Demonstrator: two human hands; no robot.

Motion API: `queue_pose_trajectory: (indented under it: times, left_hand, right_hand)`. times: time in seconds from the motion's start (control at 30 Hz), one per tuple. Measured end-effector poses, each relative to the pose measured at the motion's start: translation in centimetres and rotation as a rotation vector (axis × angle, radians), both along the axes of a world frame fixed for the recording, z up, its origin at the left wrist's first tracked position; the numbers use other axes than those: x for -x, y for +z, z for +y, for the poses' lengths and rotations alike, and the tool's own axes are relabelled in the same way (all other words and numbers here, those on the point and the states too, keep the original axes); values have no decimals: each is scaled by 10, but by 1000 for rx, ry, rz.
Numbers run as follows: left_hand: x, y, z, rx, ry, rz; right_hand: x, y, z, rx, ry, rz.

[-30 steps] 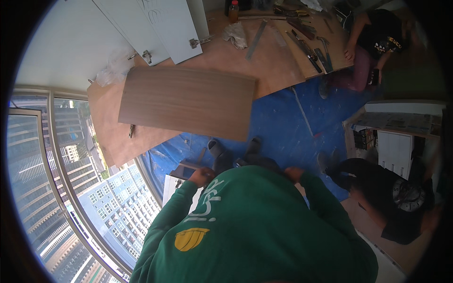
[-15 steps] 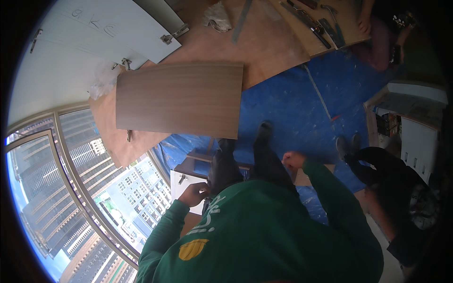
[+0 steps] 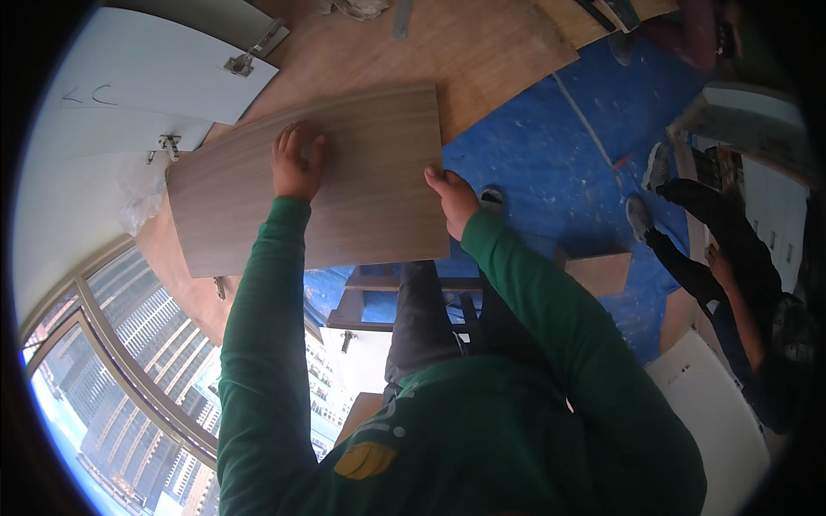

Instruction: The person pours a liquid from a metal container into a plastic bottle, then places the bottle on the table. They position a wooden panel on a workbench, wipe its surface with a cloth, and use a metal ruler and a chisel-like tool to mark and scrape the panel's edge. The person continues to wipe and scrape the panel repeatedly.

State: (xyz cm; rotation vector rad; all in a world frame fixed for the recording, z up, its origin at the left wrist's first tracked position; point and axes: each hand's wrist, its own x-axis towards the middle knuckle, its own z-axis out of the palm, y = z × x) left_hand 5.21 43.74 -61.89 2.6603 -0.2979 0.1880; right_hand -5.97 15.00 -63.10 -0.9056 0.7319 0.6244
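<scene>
A brown wood-grain cabinet door [image 3: 370, 193] lies in front of me, with a metal hinge [image 3: 219, 288] showing at its near left edge. My left hand [image 3: 297, 163] rests on the upper face of the door, its fingers stretched and the thumb apart. At the door's right edge, my right hand [image 3: 453, 202] grips the board with the thumb on top. The fingers of that hand are mostly hidden beyond the edge.
White panels with hinges [image 3: 172, 144] stand at the left beside a window [image 3: 129, 344]. Blue sheeting [image 3: 551, 155] covers the floor at right. A seated person's legs [image 3: 688, 258] stretch across the right side. Behind the door lies brown board [image 3: 482, 52].
Both my hands have moved forward from beside my legs onto the door; the right one has taken hold of its edge. The person at right has shifted their legs.
</scene>
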Motion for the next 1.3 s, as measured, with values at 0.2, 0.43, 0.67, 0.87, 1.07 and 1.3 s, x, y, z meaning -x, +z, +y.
queue_pose_trajectory:
  times: [0.2,0.43,0.67,0.87,1.07,1.3]
  left_hand:
    - [-40,-18,-30,-10,48,-61]
    - [-64,-33,-62,12,117,-28]
    - [-46,-42,-86,-104,99,56]
    - [-46,-30,-91,-131,100,142]
    - [-46,-32,-95,-181,129,149]
    - [-47,-25,-103,-188,168,171]
  right_hand:
    - [19,8,9,-7,-189,85]
    - [44,13,5,-39,-253,145]
    - [101,-11,9,-144,-387,256]
    - [95,4,1,-203,-323,253]
    - [91,-15,-15,-141,-136,218]
    - [57,-40,-71,259,60,69]
